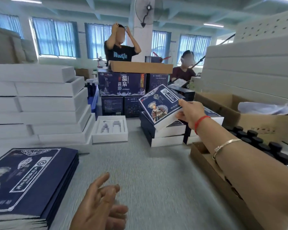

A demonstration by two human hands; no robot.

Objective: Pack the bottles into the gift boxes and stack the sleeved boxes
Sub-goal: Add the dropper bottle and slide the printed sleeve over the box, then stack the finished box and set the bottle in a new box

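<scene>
Partly, right hand (192, 113) covers tilted sleeved box (160, 105); grip unclear.

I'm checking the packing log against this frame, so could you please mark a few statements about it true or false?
1. The right hand holds a sleeved box tilted over a stack of sleeved boxes. True.
2. The left hand grips a bottle. False: it is open and holds nothing.
3. The open white tray holds bottles. False: none show in its slots.
4. Dark-capped bottles stand at the right. True.
</scene>
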